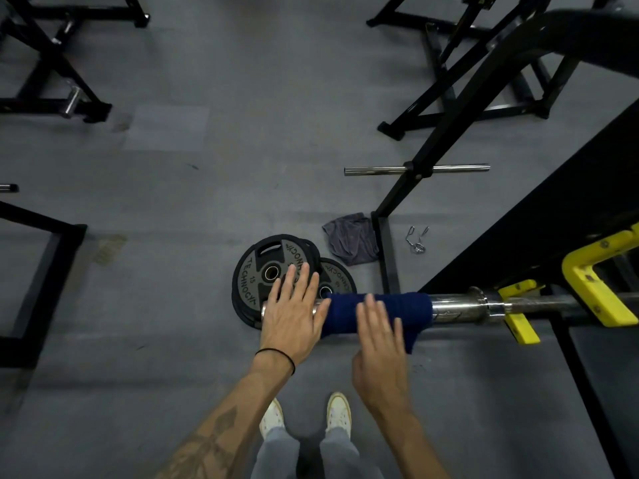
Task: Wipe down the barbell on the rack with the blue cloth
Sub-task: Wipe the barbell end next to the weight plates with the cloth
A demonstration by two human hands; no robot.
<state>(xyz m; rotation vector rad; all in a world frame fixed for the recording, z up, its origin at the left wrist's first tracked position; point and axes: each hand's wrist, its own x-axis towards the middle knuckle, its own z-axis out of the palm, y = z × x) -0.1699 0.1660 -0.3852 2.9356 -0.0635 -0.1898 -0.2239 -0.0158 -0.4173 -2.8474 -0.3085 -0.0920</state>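
Grey gym floor lies below; both hands, left hand and right hand, rest flat with fingers straight and slightly spread, the right on the blue cloth wrapping the barbell sleeve.

Chrome steel barbell: sleeve section under the dark blue wrapped cloth hidden; far shaft runs out past the right frame edge behind the yellow painted metal rack hook. Sleeve tip covered by the flat left hand. Right hand motion-blurred; contact with the cloth cannot be settled. Larger black rubber weight plate partly hidden by the left hand; smaller black plate mostly hidden by the larger plate and the barbell. Both forearms cut off at the bottom edge. Black steel rack frame cut off top and right.
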